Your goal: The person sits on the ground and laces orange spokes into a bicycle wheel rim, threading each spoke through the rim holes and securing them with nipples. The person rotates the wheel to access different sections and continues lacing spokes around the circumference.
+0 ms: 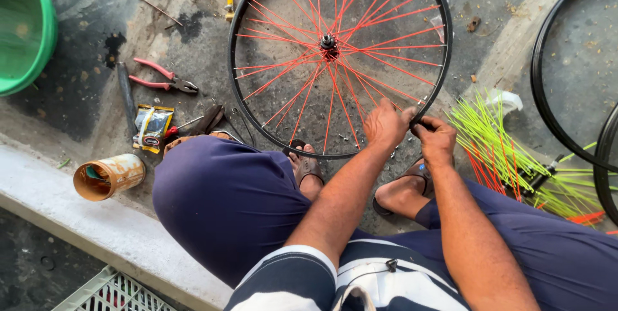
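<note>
Green tub (22, 24) at 10 o'clock. Red-handled pliers (161, 76) and rusty tin (108, 176) lie left of the knee, w/ a small packet (152, 128) btwn them. Black wheel rim (239, 102) w/ red spokes (380, 44) fills 12 o'clock, flat on concrete. Left hand (385, 124) and right hand (434, 140) meet at rim's 5 o'clock edge, fingers pinched on the rim. Loose yellow-green spokes (496, 140) piled at 3 o'clock, another black rim (539, 95) beyond.

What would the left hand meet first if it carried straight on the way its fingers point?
The left hand already rests at the black wheel rim; straight on, it would likely meet the orange spokes, though depth is unclear.
</note>
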